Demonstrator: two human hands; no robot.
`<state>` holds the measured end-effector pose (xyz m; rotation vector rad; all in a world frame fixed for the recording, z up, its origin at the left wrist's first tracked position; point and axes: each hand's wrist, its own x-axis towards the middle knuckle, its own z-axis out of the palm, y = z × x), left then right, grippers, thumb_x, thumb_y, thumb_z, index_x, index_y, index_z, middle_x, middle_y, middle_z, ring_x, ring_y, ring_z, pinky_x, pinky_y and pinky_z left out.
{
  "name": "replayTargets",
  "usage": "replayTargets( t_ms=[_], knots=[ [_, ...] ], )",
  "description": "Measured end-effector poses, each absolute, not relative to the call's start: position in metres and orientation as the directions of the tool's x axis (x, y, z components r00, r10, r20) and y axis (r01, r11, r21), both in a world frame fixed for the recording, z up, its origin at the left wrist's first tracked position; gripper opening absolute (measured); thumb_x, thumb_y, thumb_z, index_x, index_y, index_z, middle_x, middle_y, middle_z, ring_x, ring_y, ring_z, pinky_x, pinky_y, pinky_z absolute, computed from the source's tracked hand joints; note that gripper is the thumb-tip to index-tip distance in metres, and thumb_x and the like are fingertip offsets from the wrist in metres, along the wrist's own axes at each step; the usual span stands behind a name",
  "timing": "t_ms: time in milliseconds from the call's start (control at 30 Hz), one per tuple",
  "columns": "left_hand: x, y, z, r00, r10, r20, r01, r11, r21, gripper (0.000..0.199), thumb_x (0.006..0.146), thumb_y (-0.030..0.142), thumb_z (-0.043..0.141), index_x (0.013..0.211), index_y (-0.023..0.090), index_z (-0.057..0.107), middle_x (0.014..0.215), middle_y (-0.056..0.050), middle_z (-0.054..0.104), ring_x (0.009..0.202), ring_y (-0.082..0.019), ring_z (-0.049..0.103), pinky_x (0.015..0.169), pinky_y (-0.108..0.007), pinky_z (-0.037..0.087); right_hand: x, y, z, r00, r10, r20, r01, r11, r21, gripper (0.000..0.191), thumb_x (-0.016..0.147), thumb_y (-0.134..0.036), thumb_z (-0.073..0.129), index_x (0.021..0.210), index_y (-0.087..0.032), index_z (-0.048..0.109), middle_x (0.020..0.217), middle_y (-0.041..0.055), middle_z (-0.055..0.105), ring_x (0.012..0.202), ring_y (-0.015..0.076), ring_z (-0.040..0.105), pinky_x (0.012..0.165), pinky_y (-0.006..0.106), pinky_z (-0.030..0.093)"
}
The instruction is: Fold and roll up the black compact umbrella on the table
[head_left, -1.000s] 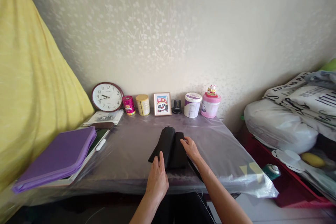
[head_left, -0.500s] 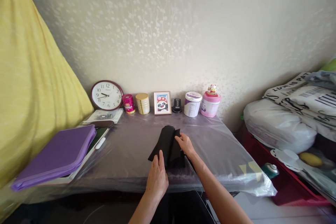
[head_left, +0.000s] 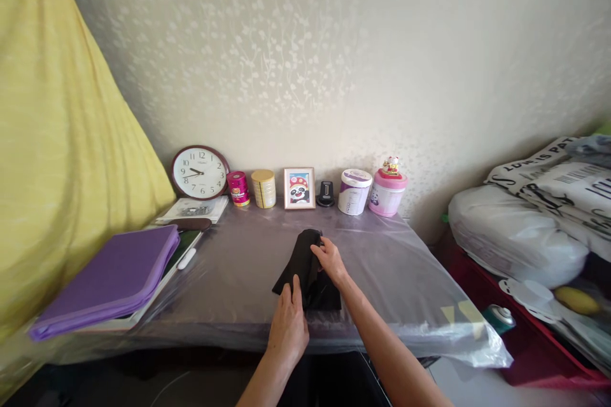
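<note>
Head camera, and nearest to us it's the left hand (head_left: 289,321), fingers stretched forward, tips on the near-left part of the black cloth (head_left: 296,262). Are they only resting there, or pinching an edge? The thumb side is hidden, so no call on that one! Just beyond and to its right, the right hand (head_left: 330,259): thumb and fingers closed on a raised flap of that same cloth, up near its far end.

And the cloth? Front and centre on the plastic-covered table (head_left: 229,286), bunched and rounded on the left, with a flatter, creased part lying by the near right. To do this well, I'd want light, steady pressure from the left fingertips so the bundle can't skid on that slick cover, while the right hand holds the flap taut and lays it evenly, edge along edge. Slack there would probably mean wrinkles.

Further out on the left, the purple folder (head_left: 105,276), well apart from the action. Then the back row by the wall (head_left: 405,63): round clock (head_left: 200,172), framed panda picture (head_left: 299,189), pink tub (head_left: 384,197), none of them in the way!
</note>
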<state>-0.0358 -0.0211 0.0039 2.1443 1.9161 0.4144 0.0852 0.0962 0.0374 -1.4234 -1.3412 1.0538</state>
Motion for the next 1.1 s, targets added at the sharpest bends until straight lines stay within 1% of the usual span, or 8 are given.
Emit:
replayTargets(
  t_ms=[100,300,400,533,700,900,1000,1100],
  knots=[
    [-0.036,-0.021,0.001,0.096,0.993,0.062,0.923,-0.112,0.369,0.073,0.074,-0.001,0.035,0.140,0.007,0.007,0.138,-0.022,0.030,0.126,-0.025,0.036,0.101,-0.033,0.033,0.077,0.099,0.037,0.039,0.999,-0.018,0.227,-0.026,-0.974,0.047,0.079,-0.027,0.050,0.123,-0.010,0.044,0.055,-0.0060,0.051,0.038,0.0085,0.046,0.035,0.021,0.042],
    [-0.037,-0.020,0.001,0.085,0.995,0.061,0.922,-0.102,0.373,0.074,0.073,0.000,0.036,0.141,0.008,0.008,0.138,-0.020,0.031,0.125,-0.025,0.037,0.100,-0.033,0.035,0.068,0.107,0.031,-0.001,1.000,-0.020,0.400,-0.018,-0.916,0.044,0.082,-0.027,0.049,0.124,-0.014,0.041,0.064,-0.0041,0.059,0.038,0.0069,0.049,0.035,0.018,0.042],
    [-0.038,-0.019,0.002,0.090,0.995,0.053,0.928,-0.103,0.359,0.071,0.073,0.001,0.036,0.140,0.006,0.012,0.139,-0.021,0.030,0.127,-0.026,0.036,0.101,-0.034,0.034,0.065,0.110,0.029,-0.031,0.999,-0.026,0.455,-0.009,-0.891,0.041,0.081,-0.027,0.050,0.121,-0.015,0.044,0.064,-0.0039,0.060,0.036,0.0071,0.050,0.037,0.019,0.041],
    [-0.039,-0.018,-0.001,0.108,0.991,0.079,0.923,-0.129,0.362,0.065,0.074,0.002,0.036,0.137,0.003,0.019,0.138,-0.022,0.030,0.127,-0.026,0.036,0.102,-0.033,0.033,0.062,0.112,0.031,-0.047,0.999,-0.022,0.545,0.007,-0.838,0.034,0.080,-0.026,0.053,0.112,-0.014,0.049,0.059,-0.0036,0.060,0.039,0.0083,0.052,0.042,0.018,0.040],
    [-0.040,-0.019,-0.003,0.090,0.989,0.120,0.922,-0.128,0.366,0.064,0.074,0.005,0.035,0.137,0.006,0.020,0.138,-0.018,0.032,0.127,-0.024,0.036,0.101,-0.034,0.034,0.060,0.111,0.034,-0.054,0.998,-0.023,0.617,0.015,-0.787,0.028,0.082,-0.026,0.051,0.107,-0.015,0.050,0.060,-0.0024,0.062,0.045,0.0101,0.055,0.047,0.019,0.040],
    [-0.040,-0.019,-0.001,0.085,0.991,0.103,0.908,-0.120,0.402,0.065,0.074,0.006,0.035,0.137,0.007,0.019,0.139,-0.018,0.033,0.127,-0.023,0.036,0.102,-0.034,0.033,0.061,0.110,0.034,-0.081,0.997,-0.015,0.639,0.040,-0.768,0.035,0.082,-0.028,0.050,0.115,-0.014,0.047,0.059,-0.0027,0.063,0.049,0.0114,0.059,0.050,0.019,0.042],
    [-0.039,-0.019,-0.002,0.071,0.992,0.109,0.906,-0.110,0.408,0.064,0.074,0.006,0.035,0.137,0.006,0.020,0.139,-0.018,0.032,0.127,-0.023,0.036,0.102,-0.033,0.034,0.061,0.109,0.033,-0.091,0.996,-0.009,0.635,0.052,-0.771,0.041,0.083,-0.029,0.048,0.120,-0.012,0.045,0.060,-0.0021,0.064,0.050,0.0118,0.060,0.051,0.020,0.042],
    [-0.039,-0.019,-0.003,0.071,0.990,0.124,0.895,-0.118,0.430,0.065,0.074,0.006,0.035,0.137,0.007,0.018,0.140,-0.017,0.031,0.128,-0.023,0.034,0.102,-0.033,0.033,0.061,0.108,0.032,-0.101,0.995,-0.002,0.631,0.062,-0.773,0.043,0.083,-0.030,0.048,0.122,-0.012,0.044,0.061,-0.0020,0.064,0.051,0.0119,0.060,0.052,0.020,0.042]
  ],
)
